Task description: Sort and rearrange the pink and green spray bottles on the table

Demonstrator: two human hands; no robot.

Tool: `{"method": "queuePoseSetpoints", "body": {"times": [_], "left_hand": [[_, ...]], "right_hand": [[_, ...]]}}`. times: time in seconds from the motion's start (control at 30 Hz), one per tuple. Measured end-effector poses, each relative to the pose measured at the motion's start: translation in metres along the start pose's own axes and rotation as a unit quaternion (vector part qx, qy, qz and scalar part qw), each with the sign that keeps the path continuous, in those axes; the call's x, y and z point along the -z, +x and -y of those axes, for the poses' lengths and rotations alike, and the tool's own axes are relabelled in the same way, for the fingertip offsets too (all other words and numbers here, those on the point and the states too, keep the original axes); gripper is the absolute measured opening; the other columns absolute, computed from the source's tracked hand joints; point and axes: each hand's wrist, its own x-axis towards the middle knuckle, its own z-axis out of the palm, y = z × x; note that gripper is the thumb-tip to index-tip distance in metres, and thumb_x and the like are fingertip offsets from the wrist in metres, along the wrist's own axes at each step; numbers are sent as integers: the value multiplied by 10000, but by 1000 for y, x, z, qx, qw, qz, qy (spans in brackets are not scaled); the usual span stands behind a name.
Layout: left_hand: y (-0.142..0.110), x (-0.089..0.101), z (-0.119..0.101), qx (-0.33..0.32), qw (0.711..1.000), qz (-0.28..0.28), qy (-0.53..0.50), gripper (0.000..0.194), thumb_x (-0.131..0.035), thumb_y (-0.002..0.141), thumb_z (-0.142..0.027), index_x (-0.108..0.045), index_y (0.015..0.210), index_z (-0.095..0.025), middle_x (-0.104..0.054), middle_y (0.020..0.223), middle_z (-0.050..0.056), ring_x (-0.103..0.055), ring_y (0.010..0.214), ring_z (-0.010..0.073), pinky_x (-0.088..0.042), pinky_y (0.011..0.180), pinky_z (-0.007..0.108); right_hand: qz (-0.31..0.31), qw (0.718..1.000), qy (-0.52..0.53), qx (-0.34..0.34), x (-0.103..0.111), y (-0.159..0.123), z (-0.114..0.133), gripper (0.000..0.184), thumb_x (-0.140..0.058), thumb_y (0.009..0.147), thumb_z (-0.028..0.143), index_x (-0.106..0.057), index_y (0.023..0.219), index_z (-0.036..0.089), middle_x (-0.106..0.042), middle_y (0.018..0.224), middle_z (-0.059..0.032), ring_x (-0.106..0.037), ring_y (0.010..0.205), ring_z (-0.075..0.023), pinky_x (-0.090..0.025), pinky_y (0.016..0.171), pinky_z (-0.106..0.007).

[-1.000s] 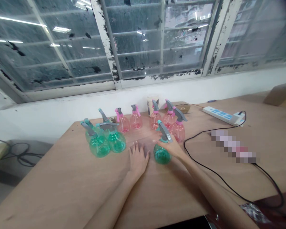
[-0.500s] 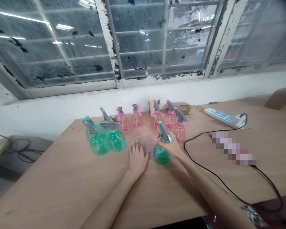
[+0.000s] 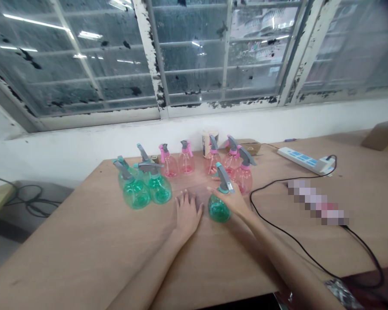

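My right hand (image 3: 234, 200) is wrapped round the neck of a green spray bottle (image 3: 218, 208) with a grey trigger, which stands upright on the wooden table (image 3: 84, 258). My left hand (image 3: 186, 212) lies flat on the table just left of that bottle, fingers spread, holding nothing. A cluster of green spray bottles (image 3: 142, 187) stands to the left. Several pink spray bottles (image 3: 242, 176) stand in a row behind, near the wall.
A white power strip (image 3: 305, 160) lies at the back right, and a black cable (image 3: 297, 245) runs from it across the table's right side. A paper cup (image 3: 208, 140) stands behind the pink bottles. A cardboard box (image 3: 383, 134) sits at the far right. Windows run along the wall.
The view has shifted slightly. Both hands and the held green bottle have stayed in the same place on the table.
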Motion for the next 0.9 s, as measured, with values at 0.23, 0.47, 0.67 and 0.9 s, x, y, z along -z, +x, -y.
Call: {"method": "queuePoseSetpoints", "body": {"times": [0.23, 0.47, 0.67, 0.9], "left_hand": [[0, 1, -1, 4, 1000, 3, -11, 499, -361, 945, -411, -522, 1316, -119, -427, 1446, 189, -343, 1366, 344, -257, 1114, 544], [-2, 2, 0, 2, 1000, 1, -22, 480, -390, 937, -413, -542, 1288, -123, -455, 1426, 184, -350, 1362, 347, -261, 1110, 556], [-4, 3, 0, 5, 999, -5, -43, 456, -400, 935, -402, -555, 1269, -134, -452, 1427, 181, -348, 1363, 348, -259, 1110, 564], [-5, 3, -2, 12, 999, 1, -45, 473, -416, 928, -399, -540, 1285, -116, -446, 1428, 195, -345, 1363, 359, -260, 1109, 568]], "right_hand": [[-35, 997, -63, 18, 1, 13, -7, 497, -698, 697, 534, -646, 1003, 146, -682, 844, -77, -627, 765, -226, -485, 717, -343], [-71, 982, -170, 40, 3, 43, -19, 489, -631, 754, 570, -633, 1053, 183, -712, 844, -75, -659, 772, -240, -484, 712, -332], [-131, 924, -358, 36, -4, 58, -16, 637, -430, 866, 639, -549, 1225, 125, -697, 942, -179, -670, 790, -306, -460, 668, -356], [-185, 914, -356, 69, 4, 21, -1, 784, -426, 849, 669, -378, 1341, 61, -554, 1243, -280, -569, 1113, -369, -454, 866, -500]]}}
